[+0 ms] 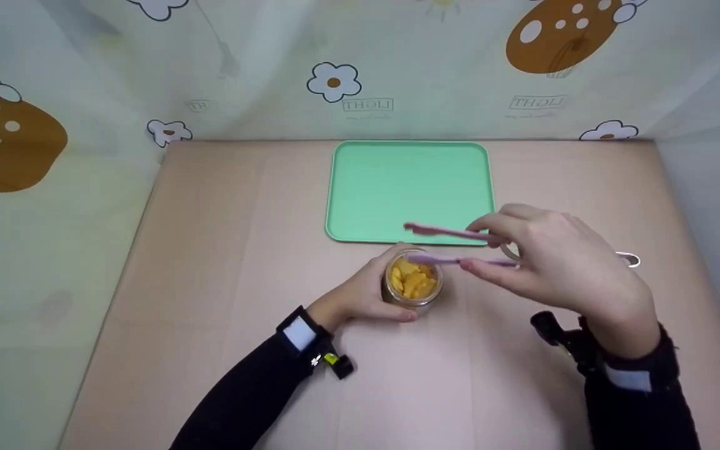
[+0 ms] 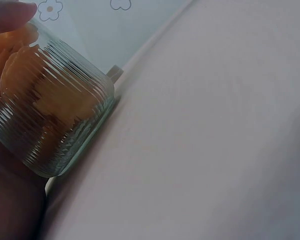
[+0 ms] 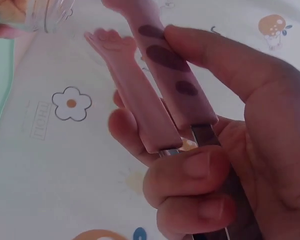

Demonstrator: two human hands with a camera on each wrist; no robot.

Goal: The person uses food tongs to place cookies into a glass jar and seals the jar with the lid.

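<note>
My left hand (image 1: 369, 290) grips a ribbed glass jar (image 2: 75, 100) from the left side, thumb along its front. Orange-yellow chip-like pieces (image 1: 416, 282) fill the jar, which stands upright on the table with its mouth open. My right hand (image 1: 563, 265) holds a pair of pink tongs (image 3: 177, 75), thumb on one arm and fingers round the other. The tong arms stand apart with nothing between them. In the head view, the nearer tip overlaps the jar's mouth, and the farther one overlaps the tray's front edge. The metal end of the tongs sticks out behind the hand.
A light green tray (image 1: 410, 187) lies flat at the table's back, just beyond the jar. The table (image 1: 222, 250) has a pale pinkish covering. Patterned curtain (image 1: 260, 81) hangs behind it and along the sides.
</note>
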